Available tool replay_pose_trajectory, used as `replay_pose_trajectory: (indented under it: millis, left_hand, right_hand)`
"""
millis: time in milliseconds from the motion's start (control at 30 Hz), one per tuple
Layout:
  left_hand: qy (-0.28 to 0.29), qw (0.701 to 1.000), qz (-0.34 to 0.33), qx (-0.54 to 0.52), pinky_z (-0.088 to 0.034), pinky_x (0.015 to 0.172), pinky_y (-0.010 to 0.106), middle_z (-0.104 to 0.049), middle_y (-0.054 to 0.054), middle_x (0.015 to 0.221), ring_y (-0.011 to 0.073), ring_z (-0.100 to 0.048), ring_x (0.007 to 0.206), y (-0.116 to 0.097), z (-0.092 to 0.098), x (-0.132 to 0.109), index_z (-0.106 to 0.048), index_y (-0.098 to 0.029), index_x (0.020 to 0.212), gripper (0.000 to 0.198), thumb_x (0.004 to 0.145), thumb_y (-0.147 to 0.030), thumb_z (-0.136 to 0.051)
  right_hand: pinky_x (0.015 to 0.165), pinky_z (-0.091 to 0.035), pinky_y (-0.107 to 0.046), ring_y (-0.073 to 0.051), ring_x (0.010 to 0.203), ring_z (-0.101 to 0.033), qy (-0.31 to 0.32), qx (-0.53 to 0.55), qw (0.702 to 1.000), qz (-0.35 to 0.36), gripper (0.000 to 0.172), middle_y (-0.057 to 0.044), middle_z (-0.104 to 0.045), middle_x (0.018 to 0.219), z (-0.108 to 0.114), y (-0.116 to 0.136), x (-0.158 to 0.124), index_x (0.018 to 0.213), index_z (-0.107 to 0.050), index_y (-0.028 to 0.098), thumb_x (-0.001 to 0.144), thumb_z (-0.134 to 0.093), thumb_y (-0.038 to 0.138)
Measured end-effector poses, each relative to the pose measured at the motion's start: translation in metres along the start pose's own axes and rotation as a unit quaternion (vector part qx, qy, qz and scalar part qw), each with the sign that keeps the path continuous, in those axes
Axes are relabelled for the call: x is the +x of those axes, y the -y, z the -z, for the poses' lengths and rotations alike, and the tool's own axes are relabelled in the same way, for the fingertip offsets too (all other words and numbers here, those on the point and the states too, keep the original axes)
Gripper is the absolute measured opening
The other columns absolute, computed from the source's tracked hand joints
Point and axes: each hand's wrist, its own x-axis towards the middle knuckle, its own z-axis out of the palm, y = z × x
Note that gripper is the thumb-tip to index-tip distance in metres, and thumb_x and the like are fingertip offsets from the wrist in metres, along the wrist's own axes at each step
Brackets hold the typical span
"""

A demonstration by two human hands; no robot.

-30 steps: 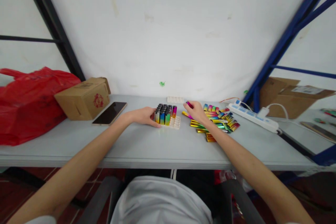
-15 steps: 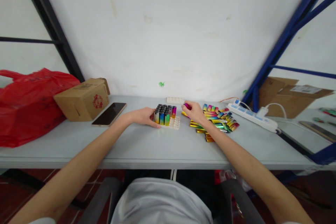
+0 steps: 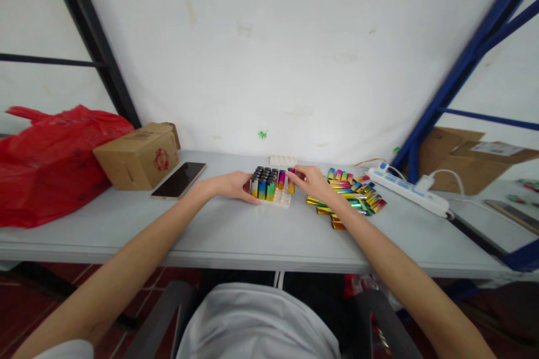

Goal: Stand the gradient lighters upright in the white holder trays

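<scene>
A white slotted tray [image 3: 283,198] lies on the table, its left part filled with upright lighters [image 3: 263,184] that have black tops and shiny rainbow-coloured bodies. Round the left side of this group curls my left hand [image 3: 238,186], thumb in front and fingers partly hidden behind. My right hand [image 3: 309,179] pinches a single pink-and-gold lighter [image 3: 291,182], held upright beside the tray's right edge. To the right of that hand lies a loose pile of lighters [image 3: 351,196], partly covered by my right forearm.
Against the wall lies another white tray [image 3: 283,160]. At left are a phone [image 3: 179,180], a cardboard box [image 3: 138,160] and a red plastic bag [image 3: 54,165]. A white power strip [image 3: 408,193], blue frame post [image 3: 455,73] and folded cardboard [image 3: 463,162] stand at right.
My right hand has moved slightly left from the pile's edge to the tray, bringing the lighter upright. The left hand stays at the group. The view has shifted a little.
</scene>
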Motion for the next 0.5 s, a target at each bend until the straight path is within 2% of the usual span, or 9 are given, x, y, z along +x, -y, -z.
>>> replay_pose_trajectory:
  millis: [133,233,300,400,500]
  left_hand:
    - [0.003,1.0,-0.003,0.003,-0.045,0.066,0.026,-0.069,0.005,0.092,0.0198,-0.062,0.077,0.001,0.0,0.001,-0.061,-0.017,0.111,0.069,0.068,-0.071,-0.069]
    - [0.003,1.0,0.008,0.014,-0.045,0.065,0.026,-0.069,0.005,0.09,0.0207,-0.062,0.077,0.002,-0.001,0.002,-0.062,-0.017,0.108,0.071,0.066,-0.073,-0.069]
    - [0.0,1.0,0.014,0.014,-0.044,0.064,0.026,-0.069,0.005,0.089,0.021,-0.062,0.076,0.002,0.0,0.002,-0.062,-0.017,0.108,0.071,0.065,-0.073,-0.069]
    - [0.004,1.0,0.009,0.002,-0.044,0.063,0.026,-0.07,0.004,0.088,0.0208,-0.063,0.075,0.001,0.0,0.001,-0.063,-0.018,0.109,0.069,0.067,-0.072,-0.069]
    - [0.007,1.0,0.006,0.002,-0.044,0.063,0.026,-0.07,0.003,0.087,0.0203,-0.062,0.074,0.0,0.001,0.001,-0.064,-0.018,0.107,0.067,0.067,-0.072,-0.069]
  right_hand:
    - [0.063,-0.035,-0.026,-0.014,0.059,-0.053,-0.001,0.029,0.999,-0.031,0.047,-0.001,-0.064,0.064,0.001,0.003,0.0,0.07,-0.054,0.02,0.099,-0.045,0.056]
    - [0.063,-0.035,-0.026,-0.016,0.061,-0.057,0.041,0.034,0.998,-0.017,0.042,-0.002,-0.067,0.066,-0.004,0.001,0.0,0.072,-0.056,0.02,0.099,-0.049,0.051]
    - [0.063,-0.034,-0.026,-0.017,0.062,-0.057,0.065,0.01,0.998,0.0,0.037,-0.003,-0.067,0.067,-0.009,-0.001,0.001,0.075,-0.058,0.021,0.1,-0.05,0.047]
    - [0.061,-0.032,-0.027,-0.018,0.063,-0.057,0.068,-0.062,0.996,0.007,0.033,-0.005,-0.067,0.07,-0.016,0.0,0.004,0.082,-0.062,0.022,0.098,-0.053,0.049]
    - [0.058,-0.028,-0.028,-0.018,0.062,-0.054,0.078,-0.109,0.991,-0.007,0.041,-0.005,-0.065,0.068,-0.014,0.004,0.005,0.079,-0.065,0.022,0.096,-0.053,0.058]
